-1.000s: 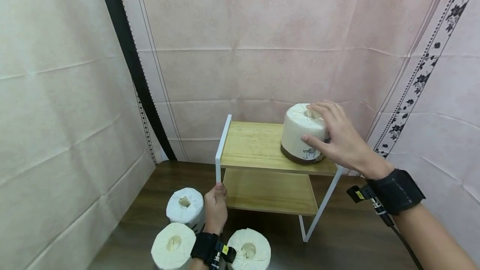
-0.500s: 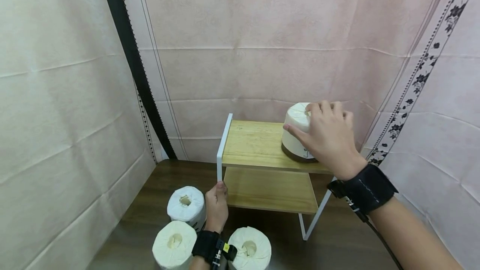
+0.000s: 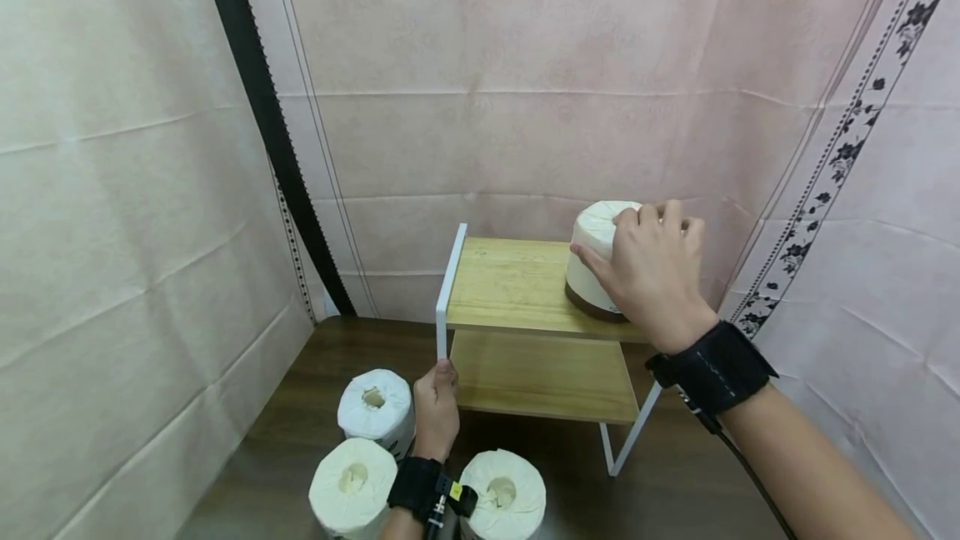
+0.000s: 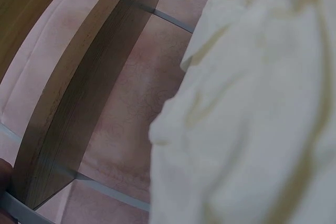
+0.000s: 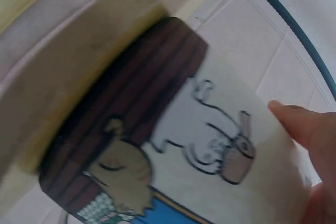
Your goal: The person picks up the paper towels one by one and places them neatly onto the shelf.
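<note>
On the right of the two-tier rack's top shelf [image 3: 510, 282] stands a wrapped toilet roll [image 3: 592, 273], upright, with a dark brown band at its base. My right hand [image 3: 656, 273] grips this roll from above and in front, the thumb at its left side and the fingers bent over its top. Cartoon animals on the wrapper [image 5: 199, 140] fill the right wrist view, where the thumb [image 5: 296, 121] touches its side. My left hand [image 3: 437, 407] holds the rack's white metal frame [image 3: 442, 340] at the front left; a close pale wrapped roll [image 4: 252, 108] blocks much of the left wrist view.
Three more wrapped rolls stand on the dark wooden table [image 3: 300, 407]: a rear left roll [image 3: 375, 407], a front left roll [image 3: 352, 486] and one roll [image 3: 502, 494] right of my left wrist. Below the top shelf is the lower shelf [image 3: 540, 377]. Cloth walls [image 3: 525, 65] surround the table.
My right hand has shifted left around the roll, its wrist turning and its fingers bending over the top. The roll stays in nearly the same spot. My left hand keeps its hold.
</note>
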`<state>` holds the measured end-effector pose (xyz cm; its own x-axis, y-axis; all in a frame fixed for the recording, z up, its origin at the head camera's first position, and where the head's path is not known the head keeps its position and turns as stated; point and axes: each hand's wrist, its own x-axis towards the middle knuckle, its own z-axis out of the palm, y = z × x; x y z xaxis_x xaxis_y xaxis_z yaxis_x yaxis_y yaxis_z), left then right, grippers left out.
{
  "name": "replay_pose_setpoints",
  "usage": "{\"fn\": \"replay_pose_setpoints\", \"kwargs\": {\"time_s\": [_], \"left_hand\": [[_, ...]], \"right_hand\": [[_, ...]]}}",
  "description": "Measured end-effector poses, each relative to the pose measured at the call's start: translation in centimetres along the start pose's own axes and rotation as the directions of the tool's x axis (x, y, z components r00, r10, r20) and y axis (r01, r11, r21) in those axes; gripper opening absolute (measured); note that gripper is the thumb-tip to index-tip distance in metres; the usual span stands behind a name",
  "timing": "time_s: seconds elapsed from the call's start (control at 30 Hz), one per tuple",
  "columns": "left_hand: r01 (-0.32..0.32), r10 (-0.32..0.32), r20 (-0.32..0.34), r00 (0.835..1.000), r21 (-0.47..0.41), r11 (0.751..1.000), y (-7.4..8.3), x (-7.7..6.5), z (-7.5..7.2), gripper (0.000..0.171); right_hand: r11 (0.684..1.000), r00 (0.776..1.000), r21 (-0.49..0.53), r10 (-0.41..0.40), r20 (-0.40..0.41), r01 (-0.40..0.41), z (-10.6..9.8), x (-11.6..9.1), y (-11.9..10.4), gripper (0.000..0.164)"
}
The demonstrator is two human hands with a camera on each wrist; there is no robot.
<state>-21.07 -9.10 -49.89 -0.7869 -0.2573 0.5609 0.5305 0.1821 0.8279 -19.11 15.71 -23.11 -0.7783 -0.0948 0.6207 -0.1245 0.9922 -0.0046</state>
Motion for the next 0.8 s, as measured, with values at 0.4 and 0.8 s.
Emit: {"fn": "replay_pose_setpoints", "kwargs": {"time_s": [0.4,0.8], "left_hand": [[-0.009,0.009,-0.025,1.000,-0.003,1.000,0.0,0.0,0.3,0.046],[-0.007,0.007,-0.012,1.000,-0.022,1.000,-0.2,0.0,0.2,0.048]], "right_hand": [[0.996,0.998,0.082,-0.024,-0.058,0.028,1.1,0.0,0.3,0.057],[0.975,0.996,0.203,-0.078,-0.044,0.086,0.5,-0.2,1.5,0.057]]}}
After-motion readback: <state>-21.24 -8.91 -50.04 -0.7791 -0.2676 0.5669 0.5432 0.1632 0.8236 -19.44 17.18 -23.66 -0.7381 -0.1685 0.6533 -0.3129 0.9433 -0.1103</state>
